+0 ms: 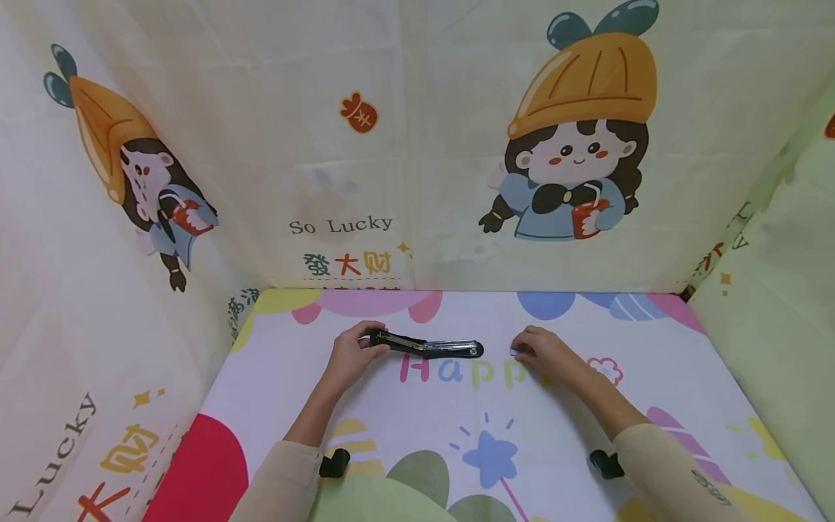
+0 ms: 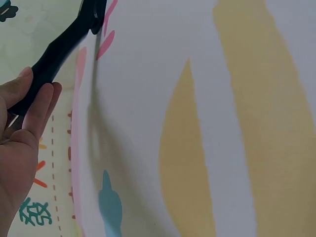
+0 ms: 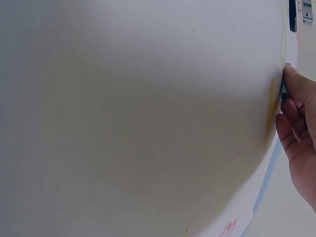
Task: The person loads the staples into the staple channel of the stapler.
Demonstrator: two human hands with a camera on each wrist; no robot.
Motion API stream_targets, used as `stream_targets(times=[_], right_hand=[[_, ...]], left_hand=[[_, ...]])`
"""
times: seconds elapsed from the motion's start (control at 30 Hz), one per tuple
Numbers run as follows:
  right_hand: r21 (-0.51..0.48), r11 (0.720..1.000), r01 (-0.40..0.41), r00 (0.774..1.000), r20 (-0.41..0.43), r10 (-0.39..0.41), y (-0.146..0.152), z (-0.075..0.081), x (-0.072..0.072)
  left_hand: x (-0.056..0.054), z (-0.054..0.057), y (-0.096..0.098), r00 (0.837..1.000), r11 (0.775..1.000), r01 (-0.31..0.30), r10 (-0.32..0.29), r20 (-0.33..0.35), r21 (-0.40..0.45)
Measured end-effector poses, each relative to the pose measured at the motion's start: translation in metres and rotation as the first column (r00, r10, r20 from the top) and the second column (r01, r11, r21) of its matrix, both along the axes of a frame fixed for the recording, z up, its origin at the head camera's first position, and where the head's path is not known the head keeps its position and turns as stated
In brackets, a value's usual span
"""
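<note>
A black stapler (image 1: pixel 453 349) lies unfolded above the printed "Happy" letters, its metal staple channel facing up. My left hand (image 1: pixel 352 353) grips the raised left end of it between thumb and fingers. In the left wrist view the black arm of the stapler (image 2: pixel 51 58) slants up from that hand (image 2: pixel 22 126). To the right of the stapler, apart from it, my right hand (image 1: pixel 543 351) pinches a small silvery strip of staples (image 1: pixel 514 352). The right wrist view shows this strip (image 3: pixel 284 91) edge-on, partly covered by the thumb and fingers.
Beneath the hands is a table with a printed white cover (image 1: pixel 554 449). A cream cloth wall (image 1: pixel 450 145) with cartoon figures rises along its back edge, and similar cloth stands at both sides. Black wrist straps (image 1: pixel 334 464) sit at the sleeve cuffs.
</note>
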State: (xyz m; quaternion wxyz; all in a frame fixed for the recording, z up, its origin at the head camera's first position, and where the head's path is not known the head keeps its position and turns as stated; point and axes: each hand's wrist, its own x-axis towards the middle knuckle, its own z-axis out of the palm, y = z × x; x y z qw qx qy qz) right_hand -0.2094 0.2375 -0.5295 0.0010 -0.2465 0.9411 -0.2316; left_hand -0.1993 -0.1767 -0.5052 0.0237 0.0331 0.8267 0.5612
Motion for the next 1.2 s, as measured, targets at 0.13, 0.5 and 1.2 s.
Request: stream_targets(times=[0.13,0.5,1.2], right_hand=[[0.014,1.000,0.002,1.000,0.000,-0.002,-0.001,0.000,-0.001],[0.032,0.999,-0.020,1.000,-0.014,0.021,-0.001,0.003,0.001],[-0.041,0.987,-0.153,0.983,-0.111,0.148,-0.043,0.027,-0.012]], left_hand=[[-0.001,0.000,-0.001,1.000,1.000,0.003,-0.003,-0.007,0.016],[-0.001,0.002,0.000,1.000,1.000,0.002,-0.002,-0.008,-0.016],[-0.004,0.001,-0.001,1.000,0.999,0.010,-0.010,0.003,-0.054]])
